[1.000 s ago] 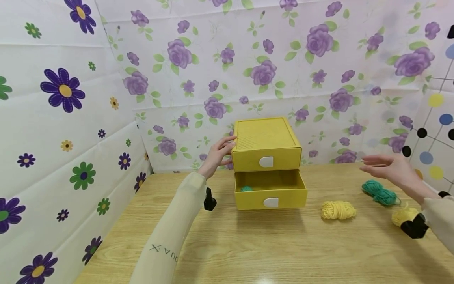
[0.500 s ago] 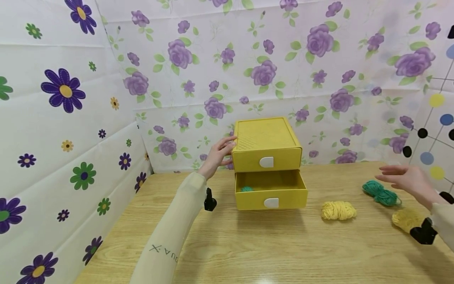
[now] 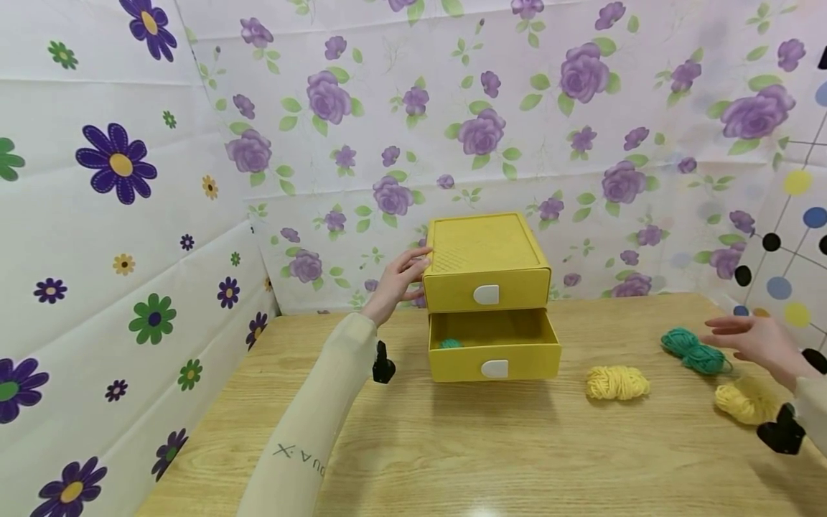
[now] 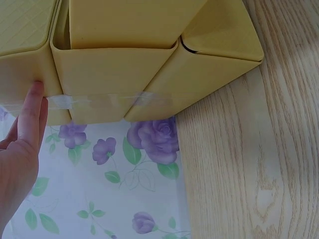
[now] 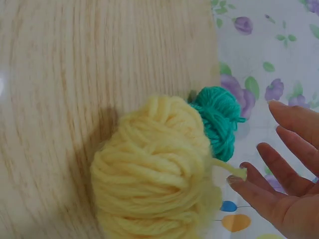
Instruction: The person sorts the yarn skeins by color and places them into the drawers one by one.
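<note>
A yellow two-drawer box (image 3: 487,244) stands on the table, its lower drawer (image 3: 494,361) pulled out and its upper one closed. Inside the lower drawer a bit of green yarn (image 3: 450,344) shows. With straight fingers my left hand (image 3: 394,286) touches the box's left side, as the left wrist view (image 4: 25,134) also shows. At the right, my right hand (image 3: 759,345) hovers with fingers spread over a yellow yarn skein (image 3: 743,402) and holds nothing. Close by lies a green yarn skein (image 3: 694,351). Another yellow skein (image 3: 617,383) lies between these and the box.
The wooden table (image 3: 465,459) meets a flower-print sheet (image 3: 362,158) behind the box. A second flowered sheet (image 3: 129,244) walls off the left side. Clear tape (image 4: 104,100) runs along the box's side in the left wrist view.
My right hand has moved right and down, from behind the green skein to above the right-hand yellow skein. My left hand stays against the box.
</note>
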The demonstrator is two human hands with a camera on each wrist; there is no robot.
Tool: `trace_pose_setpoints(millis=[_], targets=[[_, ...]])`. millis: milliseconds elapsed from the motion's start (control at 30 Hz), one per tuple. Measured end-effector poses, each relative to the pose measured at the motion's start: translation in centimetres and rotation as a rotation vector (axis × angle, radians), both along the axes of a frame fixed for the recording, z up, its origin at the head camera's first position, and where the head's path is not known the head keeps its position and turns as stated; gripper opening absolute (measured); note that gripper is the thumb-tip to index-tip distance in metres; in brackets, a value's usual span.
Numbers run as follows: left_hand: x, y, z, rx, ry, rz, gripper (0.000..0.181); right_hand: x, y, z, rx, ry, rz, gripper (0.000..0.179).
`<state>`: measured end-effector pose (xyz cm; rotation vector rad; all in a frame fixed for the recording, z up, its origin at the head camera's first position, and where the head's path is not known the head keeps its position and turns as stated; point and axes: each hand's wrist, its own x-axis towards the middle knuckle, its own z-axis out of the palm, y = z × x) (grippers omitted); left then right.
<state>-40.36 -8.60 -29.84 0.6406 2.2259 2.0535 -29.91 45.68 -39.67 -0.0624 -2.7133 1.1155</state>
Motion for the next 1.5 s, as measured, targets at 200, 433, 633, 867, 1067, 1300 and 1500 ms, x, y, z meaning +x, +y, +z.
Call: trace_pose_setpoints(millis=[200,433,633,867,1067,1300,1500], targets=[[0.0,0.0,0.0,0.000,-0.002,0.005,0.038,0.0,0.4,-0.8,0.001,-0.026,-0.005,0.068],[-0.1,0.1,0.0,0.004,-0.005,0.006,0.038,0.1,0.3,-1.3,0.056,-0.054,0.014,0.069],[-0.1,0.1,0.1,0.003,-0.004,0.015,0.037,-0.1,0.3,-1.4,0.047,-0.086,0.051,0.072],[-0.2,0.1,-0.1,0.001,-0.001,0.008,0.038,-0.5,0.7,-2.3,0.011,-0.120,0.042,0.068],[-0.2,0.1,-0.1,0.001,-0.003,0.011,0.038,-0.4,0.4,-2.4,0.015,-0.092,0.026,0.059],[-0.1,0.1,0.0,0.010,-0.006,-0.001,0.038,-0.8,1.2,-3.2,0.031,-0.057,-0.024,0.043],[-0.2,0.0,-0.1,0.011,-0.002,0.004,0.038,-1.2,1.2,-2.9,0.054,-0.020,-0.075,0.033]])
